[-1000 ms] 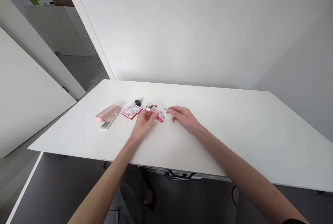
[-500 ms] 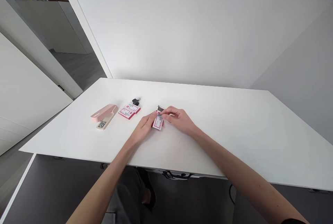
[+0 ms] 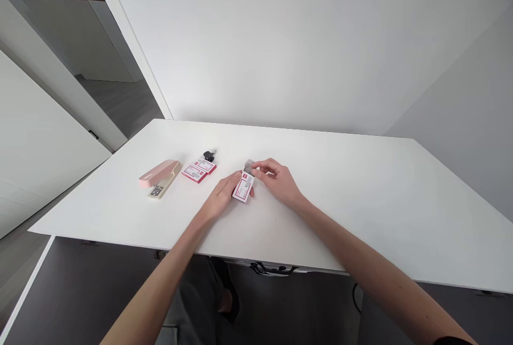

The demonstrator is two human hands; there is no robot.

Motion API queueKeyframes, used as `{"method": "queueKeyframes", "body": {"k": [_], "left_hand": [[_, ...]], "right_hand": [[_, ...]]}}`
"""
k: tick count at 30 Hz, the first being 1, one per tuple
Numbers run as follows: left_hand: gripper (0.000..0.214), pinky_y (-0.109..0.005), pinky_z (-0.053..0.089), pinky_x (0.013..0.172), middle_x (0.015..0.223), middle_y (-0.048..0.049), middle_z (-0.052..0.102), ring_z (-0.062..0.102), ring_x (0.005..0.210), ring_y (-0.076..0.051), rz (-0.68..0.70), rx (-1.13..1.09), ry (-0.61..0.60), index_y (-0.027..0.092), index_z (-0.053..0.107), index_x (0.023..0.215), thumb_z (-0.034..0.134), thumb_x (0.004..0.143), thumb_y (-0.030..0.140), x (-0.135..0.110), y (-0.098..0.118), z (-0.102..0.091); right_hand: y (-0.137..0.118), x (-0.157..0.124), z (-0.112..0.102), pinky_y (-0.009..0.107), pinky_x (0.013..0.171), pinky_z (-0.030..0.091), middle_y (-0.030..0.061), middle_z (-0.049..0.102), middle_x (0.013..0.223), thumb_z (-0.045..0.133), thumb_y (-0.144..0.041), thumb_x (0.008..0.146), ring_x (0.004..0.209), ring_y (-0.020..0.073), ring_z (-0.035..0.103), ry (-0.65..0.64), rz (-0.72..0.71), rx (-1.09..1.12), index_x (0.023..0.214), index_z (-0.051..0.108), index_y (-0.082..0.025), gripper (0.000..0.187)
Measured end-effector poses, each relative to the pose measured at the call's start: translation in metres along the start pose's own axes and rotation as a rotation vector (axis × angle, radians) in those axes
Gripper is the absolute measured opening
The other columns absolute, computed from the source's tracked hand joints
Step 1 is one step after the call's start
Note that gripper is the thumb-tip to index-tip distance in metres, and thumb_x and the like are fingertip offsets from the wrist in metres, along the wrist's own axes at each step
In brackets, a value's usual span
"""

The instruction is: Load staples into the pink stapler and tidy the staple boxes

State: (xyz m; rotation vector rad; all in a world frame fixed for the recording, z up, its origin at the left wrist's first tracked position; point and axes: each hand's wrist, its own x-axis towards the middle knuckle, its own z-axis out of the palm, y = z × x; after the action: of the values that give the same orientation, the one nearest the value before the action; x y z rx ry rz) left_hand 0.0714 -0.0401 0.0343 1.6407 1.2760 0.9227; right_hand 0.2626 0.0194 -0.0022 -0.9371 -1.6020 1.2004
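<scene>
Across the whole lower scene, stretching a white table [image 3: 360, 216], with a pale wall behind and a grey floor at far left. On the table at left, lying a pink stapler [image 3: 159, 175], closed, pointing near-left to far-right. Just right of the stapler, resting two red and white boxes [image 3: 199, 169], side by side and touching; just beyond them, sitting a small black clip [image 3: 209, 154].

Near the middle of the table, reaching in from the near edge, left hand [image 3: 222, 196], fingers curled around the near-left side of a small red and white staple box [image 3: 244, 188], holding it tilted just above the table. Reaching from the right, right hand [image 3: 277, 180], thumb and forefinger narrowly pinched at the far end of this box, gripping a small grey piece [image 3: 249, 166] sticking out there; impossible to tell if a tray or a strip of staples. Both hands nearly touching each other over the box, well apart from the stapler.
</scene>
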Motion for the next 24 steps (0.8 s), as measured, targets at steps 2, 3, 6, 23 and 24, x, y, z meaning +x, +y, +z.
{"method": "queueKeyframes", "body": {"k": [2,3,6,23,24], "left_hand": [[0.060,-0.037,0.050,0.091,0.085,-0.0040,0.074,0.063,0.084,-0.024,-0.003,0.000,0.014,0.022,0.072,0.081,0.033,0.102,0.063,0.0002,-0.0004,0.0000],[0.060,-0.037,0.050,0.090,0.085,-0.0040,0.075,0.063,0.083,-0.024,-0.005,-0.008,0.019,0.022,0.072,0.082,0.033,0.102,0.062,0.0004,-0.0009,0.0001],[0.056,-0.035,0.051,0.083,0.084,-0.0040,0.075,0.063,0.078,-0.022,-0.003,-0.053,0.011,0.022,0.072,0.085,0.034,0.103,0.059,0.0014,-0.0035,0.0003],[0.047,-0.034,0.046,0.072,0.073,-0.0016,0.066,0.057,0.069,-0.021,-0.016,-0.082,-0.011,0.021,0.067,0.089,0.037,0.103,0.056,0.0015,-0.0069,0.0012],[0.046,-0.034,0.046,0.072,0.073,-0.0016,0.066,0.057,0.069,-0.021,-0.023,-0.093,-0.004,0.021,0.068,0.096,0.038,0.102,0.056,0.0016,-0.0078,0.0015]], "right_hand": [[-0.0031,-0.0007,-0.0001,0.033,0.077,0.047,0.0032,0.064,0.101,0.072,-0.056,0.087,0.092,0.0197,0.058,0.002,0.009,0.017,0.103,0.078,-0.031,0.030],[-0.0050,-0.0009,-0.0003,0.033,0.075,0.047,0.0030,0.064,0.099,0.072,-0.058,0.087,0.089,0.0189,0.058,0.008,0.016,0.040,0.105,0.077,-0.031,0.033],[-0.0092,-0.0010,-0.0019,0.031,0.066,0.044,0.0003,0.062,0.091,0.071,-0.062,0.087,0.071,0.0152,0.054,0.027,0.044,0.134,0.113,0.072,-0.031,0.040],[-0.0078,-0.0035,-0.0001,0.032,0.062,0.041,-0.0031,0.056,0.067,0.069,-0.062,0.089,0.058,0.0139,0.047,-0.156,0.085,0.090,0.108,0.077,-0.029,0.039],[-0.0074,-0.0041,0.0012,0.032,0.063,0.041,-0.0020,0.058,0.070,0.068,-0.061,0.090,0.060,0.0141,0.048,-0.152,0.062,0.070,0.108,0.078,-0.028,0.039]]}}
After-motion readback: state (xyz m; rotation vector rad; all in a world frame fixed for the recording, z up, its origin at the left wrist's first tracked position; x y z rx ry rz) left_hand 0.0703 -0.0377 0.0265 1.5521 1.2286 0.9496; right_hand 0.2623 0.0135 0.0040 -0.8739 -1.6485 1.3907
